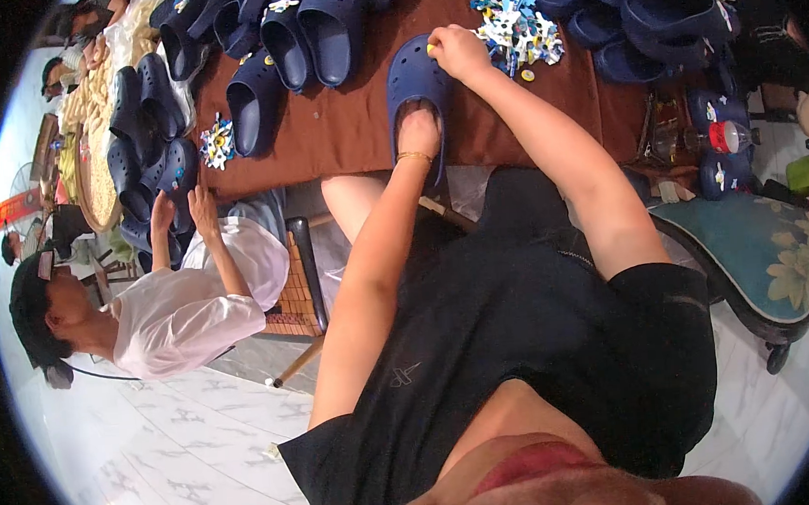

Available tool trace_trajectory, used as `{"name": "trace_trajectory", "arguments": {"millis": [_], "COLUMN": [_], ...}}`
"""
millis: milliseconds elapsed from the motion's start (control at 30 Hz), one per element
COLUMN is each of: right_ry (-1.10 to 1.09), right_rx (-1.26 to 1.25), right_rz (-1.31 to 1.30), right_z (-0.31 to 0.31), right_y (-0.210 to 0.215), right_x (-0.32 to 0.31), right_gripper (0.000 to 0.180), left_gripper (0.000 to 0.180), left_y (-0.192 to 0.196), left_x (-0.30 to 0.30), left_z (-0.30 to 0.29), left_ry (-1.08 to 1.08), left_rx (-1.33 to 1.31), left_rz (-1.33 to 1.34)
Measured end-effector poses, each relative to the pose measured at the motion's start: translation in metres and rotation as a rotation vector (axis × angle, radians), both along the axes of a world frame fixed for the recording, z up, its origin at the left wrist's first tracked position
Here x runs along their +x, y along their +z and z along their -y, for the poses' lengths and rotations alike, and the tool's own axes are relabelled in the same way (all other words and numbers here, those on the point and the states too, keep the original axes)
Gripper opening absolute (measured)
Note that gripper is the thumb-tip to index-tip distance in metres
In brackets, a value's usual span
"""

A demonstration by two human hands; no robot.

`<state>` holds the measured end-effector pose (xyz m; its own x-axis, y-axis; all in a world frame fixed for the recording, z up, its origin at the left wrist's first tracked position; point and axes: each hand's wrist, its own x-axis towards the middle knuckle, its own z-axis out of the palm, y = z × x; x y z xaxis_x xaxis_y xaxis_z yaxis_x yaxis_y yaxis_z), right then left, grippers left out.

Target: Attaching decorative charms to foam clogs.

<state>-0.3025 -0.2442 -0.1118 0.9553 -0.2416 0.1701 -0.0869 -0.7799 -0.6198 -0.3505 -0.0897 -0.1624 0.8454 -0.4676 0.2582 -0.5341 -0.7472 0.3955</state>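
A brown cloth-covered table (351,131) spans the space in front of the person. At the left, a co-worker in a white shirt (182,326) sits with both hands at another navy clog. More navy clogs (331,39) line the far side, and stacked clogs (664,28) crowd the right.

The perforated navy clog (398,86) in use lies at the table's near edge, directly in front of the person, its long axis running away from the body, toe outward and heel nearest. The left hand (418,133) reaches into its foot opening; the upper hides the fingers, so I cannot tell how they are set. The right hand (453,51) is at the toe's right side, thumb and fingers pressed together, seemingly pinching a small yellow charm (430,48) against the upper. Toe and charm lie to the left of that palm.

Just beyond and right of the right hand, the nearer of the two, spreads a heap of white, blue and yellow charms (523,32). A loose yellow disc (528,75) sits beside it.
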Motion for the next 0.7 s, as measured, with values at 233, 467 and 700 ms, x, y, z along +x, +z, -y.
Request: {"name": "trace_trajectory", "arguments": {"millis": [233, 467, 700], "right_ry": [0.303, 0.253, -0.219], "right_rx": [-0.101, 0.042, -0.023], "right_rz": [0.066, 0.237, 0.121], "right_z": [0.013, 0.015, 0.061], "right_y": [-0.002, -0.013, -0.02], "right_x": [0.019, -0.012, -0.103], "right_gripper": [0.01, 0.018, 0.014], "left_gripper": [0.02, 0.021, 0.021], "left_y": [0.015, 0.005, 0.009], "left_x": [0.002, 0.0, 0.0], "left_z": [-0.004, -0.001, -0.006], "left_ry": [-0.042, -0.027, -0.003], "left_rx": [0.112, 0.119, 0.13], "left_rz": [-0.2, -0.096, -0.189]}}
